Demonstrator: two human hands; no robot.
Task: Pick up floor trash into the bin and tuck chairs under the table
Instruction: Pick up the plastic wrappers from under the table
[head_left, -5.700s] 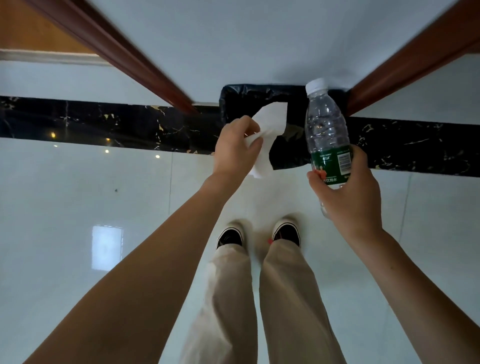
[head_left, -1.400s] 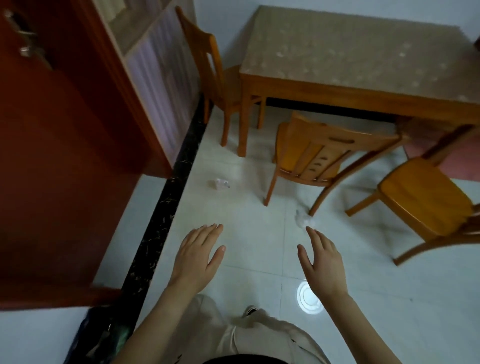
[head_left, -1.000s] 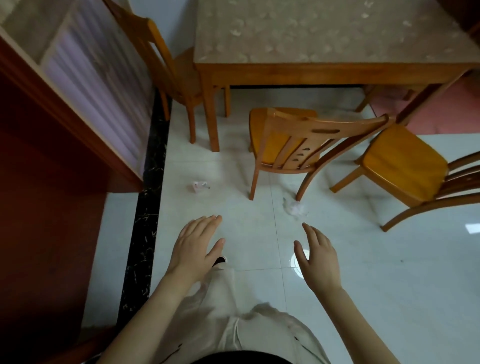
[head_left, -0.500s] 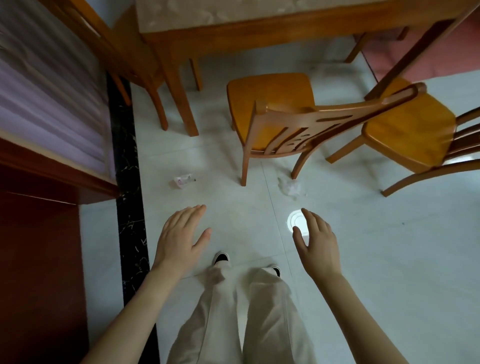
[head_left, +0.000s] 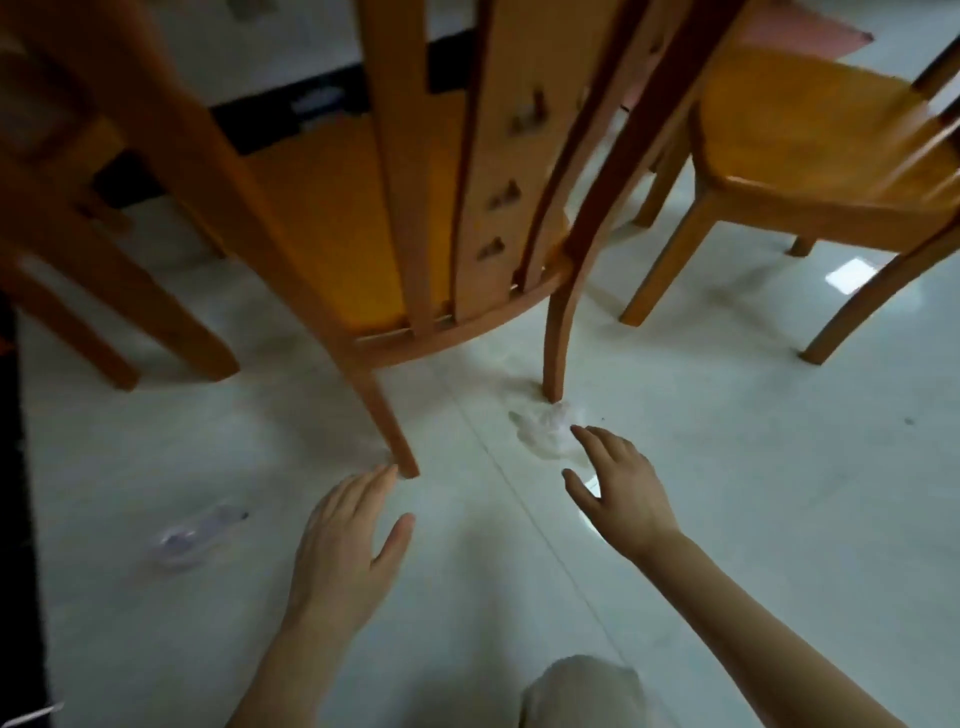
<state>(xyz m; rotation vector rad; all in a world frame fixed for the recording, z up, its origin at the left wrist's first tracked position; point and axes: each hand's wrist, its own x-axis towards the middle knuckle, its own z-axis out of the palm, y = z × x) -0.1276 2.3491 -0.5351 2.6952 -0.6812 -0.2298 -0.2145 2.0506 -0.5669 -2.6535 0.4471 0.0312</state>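
We're reaching for the crumpled tissue (head_left: 545, 434) w/ the right hand (head_left: 621, 491).
Fingers spread, holding nothing; tissue's lying on the floor (head_left: 753, 519) at the foot of the chair leg (head_left: 557, 338), right at our fingertips. Left hand (head_left: 345, 540) is hovering flat, also empty, clear wrapper (head_left: 189, 535) to its left. Risk, imo: a sloppy grab could be bumping the leg or pushing the light tissue past it.

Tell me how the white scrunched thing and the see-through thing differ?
The tissue is white and bunched; the wrapper is clear and flatter. The tissue lies by a chair leg, near the right hand; the wrapper lies left of the left hand. Both are on the floor, unheld.
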